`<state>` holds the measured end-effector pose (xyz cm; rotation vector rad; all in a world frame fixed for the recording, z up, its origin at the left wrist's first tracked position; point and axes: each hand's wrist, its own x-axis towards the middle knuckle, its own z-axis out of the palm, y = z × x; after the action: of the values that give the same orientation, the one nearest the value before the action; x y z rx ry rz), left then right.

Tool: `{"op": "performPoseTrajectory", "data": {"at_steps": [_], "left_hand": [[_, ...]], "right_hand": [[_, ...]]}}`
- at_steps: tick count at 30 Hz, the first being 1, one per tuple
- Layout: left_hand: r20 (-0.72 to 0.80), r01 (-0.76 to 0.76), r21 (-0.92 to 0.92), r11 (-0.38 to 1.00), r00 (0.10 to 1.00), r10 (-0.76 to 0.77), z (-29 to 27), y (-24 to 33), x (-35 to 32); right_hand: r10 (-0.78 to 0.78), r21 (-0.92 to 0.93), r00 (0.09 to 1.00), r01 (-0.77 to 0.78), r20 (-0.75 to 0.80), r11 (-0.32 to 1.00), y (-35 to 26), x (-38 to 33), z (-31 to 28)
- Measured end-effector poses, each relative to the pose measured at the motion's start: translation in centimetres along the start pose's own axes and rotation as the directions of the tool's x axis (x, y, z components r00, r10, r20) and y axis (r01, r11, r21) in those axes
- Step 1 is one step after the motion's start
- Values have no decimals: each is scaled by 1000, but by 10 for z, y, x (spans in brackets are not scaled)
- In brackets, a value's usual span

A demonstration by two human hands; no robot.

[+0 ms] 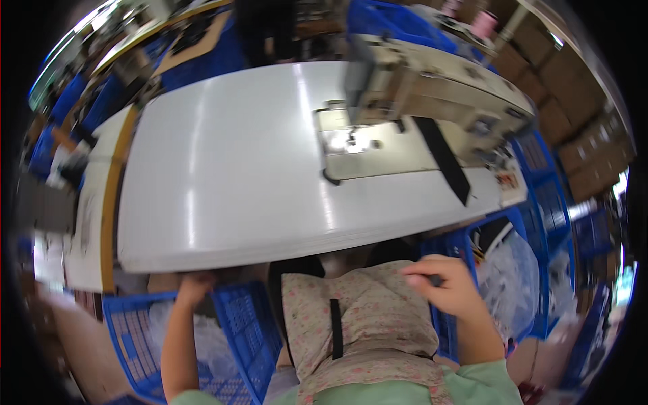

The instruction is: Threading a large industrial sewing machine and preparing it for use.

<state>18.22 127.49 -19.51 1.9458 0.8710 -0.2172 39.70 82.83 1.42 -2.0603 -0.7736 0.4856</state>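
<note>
My left hand (196, 286) is at the table's near left edge, above a blue plastic basket (251, 324); it is blurred, and its fingers are partly lost in shadow under the edge. Over the right side of my lap, my right hand (445, 287) is closed, with a small dark piece showing at the fingers, too small to name. A short black strip (336, 329) lies on my floral apron (385, 310). Across the bed of the sewing machine (439, 81) rests a longer black strip (443, 162), its pointed end hanging toward the table's front. The machine's lamp lights the needle area.
The white table (236, 162) spans the space before me. Clear plastic bags fill the left basket and another blue basket (466, 246) at my right. Cardboard boxes (580, 101) are stacked at the far right, and pink thread cones (483, 25) stand behind the machine.
</note>
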Motion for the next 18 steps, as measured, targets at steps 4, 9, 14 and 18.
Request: {"op": "performPoseTrajectory", "data": {"at_steps": [4,9,14,18], "left_hand": [[313,7,-216,976,948,63,82,118,-74],[46,-254,-504,826,947,319,183,244,-101],[147,-143,-797,587,896,418,244,330,-88],[186,-188,-753,631,859,477,273,349,-87]], "right_hand": [[-42,101,998,37,53,994,25,-10,22],[24,286,998,-39,55,958,53,-16,37],[313,731,945,-277,92,623,69,-25,-8],[321,897,946,-180,46,403,97,-34,-23]]}}
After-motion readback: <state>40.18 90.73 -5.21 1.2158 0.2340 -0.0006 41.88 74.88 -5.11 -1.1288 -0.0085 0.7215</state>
